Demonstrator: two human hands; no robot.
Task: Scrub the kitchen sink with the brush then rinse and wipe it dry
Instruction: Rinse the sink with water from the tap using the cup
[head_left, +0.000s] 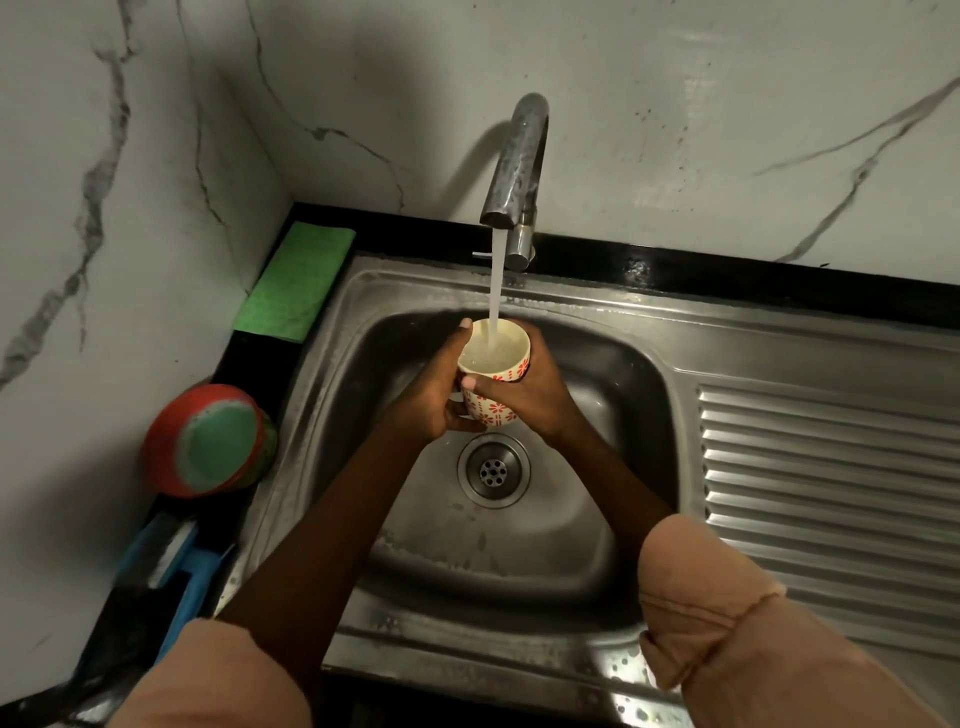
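Sink (613, 332) basin is under me, set in the black worktop (249, 364), tap (519, 156) running. Step in hand looks like rinse: I'm filling one patterned cup (493, 400) under the stream, held above the drain (493, 470). Left hand (431, 395) wraps the cup's near side, thumb at the rim; right hand (524, 389) curls round its other side, so both hands are grasping the cup. Cup is nearly full (foam or bubbles on the water, can't tell which). Next move, my guess: tip it along the basin walls, where pale residue clings, keeping the pour low to avoid splash. Count: one cup, one tap, one drain, one blue brush (176, 566) on the worktop at left, one green cloth (296, 283) in the back corner for drying, one red round tub (208, 441) beside the brush.
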